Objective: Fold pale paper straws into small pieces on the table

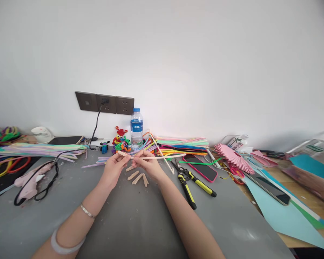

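My left hand is closed, its fingertips pinching a short wooden craft stick. My right hand almost meets it, with thumb and fingers closed on a cream pipe cleaner. That pipe cleaner stretches out to the right and runs up against the stick; whether it is wrapped round it is hidden by my fingers. Below my hands, several short craft stick pieces with rounded ends lie on the grey table mat. Another pale, bent pipe cleaner rests behind my right hand.
Yellow-and-black pliers and a pink-cased phone lie to the right. A water bottle stands by the wall. Pipe cleaner bundles line the back. A corded glue gun is left. Another person's hand appears far right, blurred.
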Tool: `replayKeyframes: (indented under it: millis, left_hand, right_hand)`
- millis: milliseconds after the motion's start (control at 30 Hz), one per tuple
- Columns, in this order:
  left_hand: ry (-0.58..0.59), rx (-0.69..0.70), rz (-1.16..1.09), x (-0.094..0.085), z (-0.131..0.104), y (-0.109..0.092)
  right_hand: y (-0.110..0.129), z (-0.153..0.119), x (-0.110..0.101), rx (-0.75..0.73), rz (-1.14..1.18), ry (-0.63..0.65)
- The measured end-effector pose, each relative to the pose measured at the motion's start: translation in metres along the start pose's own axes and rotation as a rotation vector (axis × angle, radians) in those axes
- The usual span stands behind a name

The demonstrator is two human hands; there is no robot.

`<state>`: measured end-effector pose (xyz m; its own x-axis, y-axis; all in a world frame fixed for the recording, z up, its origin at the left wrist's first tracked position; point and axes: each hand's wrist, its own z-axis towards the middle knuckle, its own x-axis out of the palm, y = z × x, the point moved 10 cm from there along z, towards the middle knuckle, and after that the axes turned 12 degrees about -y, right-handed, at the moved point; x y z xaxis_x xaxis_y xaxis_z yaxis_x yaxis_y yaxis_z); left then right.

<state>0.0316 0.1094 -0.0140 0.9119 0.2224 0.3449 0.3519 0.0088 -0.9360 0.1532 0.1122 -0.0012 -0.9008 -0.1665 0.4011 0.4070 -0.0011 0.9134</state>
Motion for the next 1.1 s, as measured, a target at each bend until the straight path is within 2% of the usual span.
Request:
replayKeyframes:
  millis: [167,333,433,700,833,967,1100]
  left_hand:
    - [-0.012,-0.027,0.075,-0.004,0.004,0.003]
    - [-0.017,-0.039,0.143,-0.005,0.004,0.006]
    - [0.022,-0.020,0.200,0.000,0.001,0.004]
    - [0.186,-0.038,0.315,0.015,-0.009,0.005]
    - [0.221,-0.034,0.395,0.016,-0.010,0.008]
    - [0.221,-0.037,0.283,0.019,-0.011,0.006]
    - [0.126,-0.114,0.076,0.012,-0.008,0.010]
  right_hand:
    - [0.008,-0.001,0.001,-0.059,-0.014,0.018]
    - [0.023,-0.001,-0.001,-0.183,-0.134,0.019]
    - [0.026,0.000,-0.004,-0.209,-0.183,0.014]
    - [0.025,0.002,-0.003,-0.215,-0.247,0.057]
    - [0.021,0.000,-0.002,-0.131,-0.241,0.135]
    - [0.020,-0.003,-0.004,-0.052,-0.230,0.158]
    - [0.023,-0.003,-0.006,-0.049,-0.207,0.121]
